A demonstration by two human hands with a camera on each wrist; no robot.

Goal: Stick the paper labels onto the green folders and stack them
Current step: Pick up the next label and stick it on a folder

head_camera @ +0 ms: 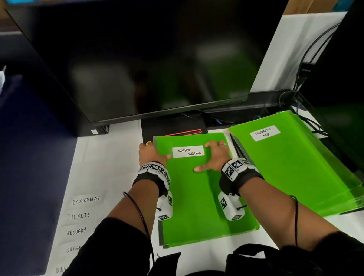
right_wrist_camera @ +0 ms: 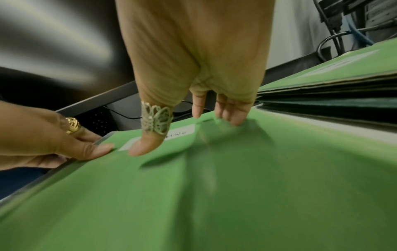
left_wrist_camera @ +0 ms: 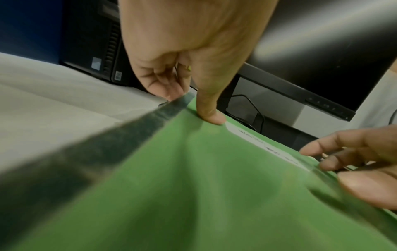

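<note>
A green folder lies in front of me on the white desk, atop a few more folders. A white label reading MONTHLY MEETING is stuck near its top. My left hand pinches the folder's upper left edge, thumb on top and fingers round the edge. My right hand lies flat on the folder just right of the label, with its straight fingers and ringed thumb pressing down. To the right sits a stack of green folders whose top one bears the label CONFIDENTIAL FUNDS.
Loose handwritten labels, ECONOMICS, TICKETS and SECURITY among them, lie in a column on the desk at left. A large dark monitor stands behind the folders, a second screen and cables at right, a dark blue panel at left.
</note>
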